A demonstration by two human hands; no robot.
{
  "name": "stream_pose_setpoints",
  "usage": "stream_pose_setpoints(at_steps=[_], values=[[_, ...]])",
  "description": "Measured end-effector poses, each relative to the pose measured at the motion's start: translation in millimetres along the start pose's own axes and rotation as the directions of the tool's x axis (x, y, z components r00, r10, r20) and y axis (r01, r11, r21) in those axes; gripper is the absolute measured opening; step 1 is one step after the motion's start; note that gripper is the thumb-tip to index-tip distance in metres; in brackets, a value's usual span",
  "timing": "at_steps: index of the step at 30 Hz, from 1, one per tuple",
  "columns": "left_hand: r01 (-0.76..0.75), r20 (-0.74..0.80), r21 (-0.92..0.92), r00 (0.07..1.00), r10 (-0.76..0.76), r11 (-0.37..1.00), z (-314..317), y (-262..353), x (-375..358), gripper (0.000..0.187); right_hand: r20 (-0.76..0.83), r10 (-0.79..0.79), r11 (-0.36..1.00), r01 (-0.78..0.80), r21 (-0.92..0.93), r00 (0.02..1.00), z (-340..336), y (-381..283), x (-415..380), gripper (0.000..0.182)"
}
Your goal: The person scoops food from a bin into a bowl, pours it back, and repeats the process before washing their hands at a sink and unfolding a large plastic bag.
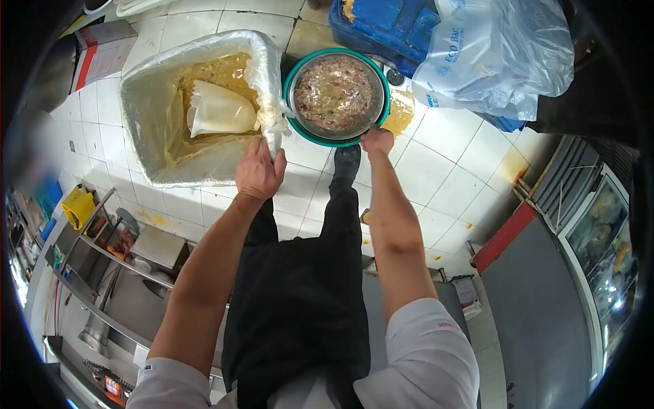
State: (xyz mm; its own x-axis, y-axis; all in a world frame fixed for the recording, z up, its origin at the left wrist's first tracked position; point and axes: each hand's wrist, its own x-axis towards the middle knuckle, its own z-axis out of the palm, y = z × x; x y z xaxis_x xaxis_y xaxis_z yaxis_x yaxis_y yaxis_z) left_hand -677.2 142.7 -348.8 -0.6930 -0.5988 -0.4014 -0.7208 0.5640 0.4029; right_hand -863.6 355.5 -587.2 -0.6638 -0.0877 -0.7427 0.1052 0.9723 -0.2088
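My left hand point(260, 169) is at the near right corner of a large plastic-lined bin point(153, 146), its fingers bent over the rim. Inside the bin lie a yellowish, wet mass and a pale, smooth piece point(221, 109). To the right of the bin a metal bowl point(298, 109) filled with a pinkish, minced mixture point(334, 92) sits in a green basin point(387, 102). My right hand point(377, 140) grips the near right edge of the bowl or basin; which rim is hard to tell.
A blue container point(388, 31) and a translucent plastic bag point(494, 61) stand at the back right. Yellow liquid point(402, 114) is on the tiled floor point(429, 153). Metal racks point(129, 262) are at the left, a glass-fronted cabinet point(603, 245) at the right.
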Motion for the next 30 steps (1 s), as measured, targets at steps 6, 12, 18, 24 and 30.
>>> stream_pose_setpoints(at_steps=[6, 12, 18, 24, 30], values=[[-0.017, -0.034, -0.018, 0.999, 0.016, 1.000, 1.4, -1.8, 0.1, 0.034, 0.133, 0.271, 0.809, -0.301, 0.505, 0.953, -40.4, -35.7, -35.4, 0.042], [-0.033, -0.009, 0.012, 0.999, 0.033, 0.999, -0.9, -2.6, 0.3, 0.039, 0.139, 0.219, 0.847, -0.259, 0.465, 0.966, -27.3, -29.6, -32.0, 0.038], [0.001, 0.008, 0.003, 1.000, -0.001, 1.000, -5.5, 2.5, 0.2, 0.039, 0.204, 0.270, 0.645, -0.334, 0.687, 0.941, -36.3, -29.0, -28.8, 0.029], [-0.010, -0.028, 0.021, 1.000, 0.011, 1.000, -2.2, -0.7, -0.9, 0.041, 0.172, 0.169, 0.869, -0.229, 0.439, 0.970, -47.3, -40.6, -38.6, 0.035], [-0.007, 0.013, 0.007, 1.000, 0.007, 1.000, -2.5, -1.3, -0.7, 0.041, 0.030, -0.127, 0.988, 0.129, -0.087, 0.991, -12.5, 0.8, -14.9, 0.044]])
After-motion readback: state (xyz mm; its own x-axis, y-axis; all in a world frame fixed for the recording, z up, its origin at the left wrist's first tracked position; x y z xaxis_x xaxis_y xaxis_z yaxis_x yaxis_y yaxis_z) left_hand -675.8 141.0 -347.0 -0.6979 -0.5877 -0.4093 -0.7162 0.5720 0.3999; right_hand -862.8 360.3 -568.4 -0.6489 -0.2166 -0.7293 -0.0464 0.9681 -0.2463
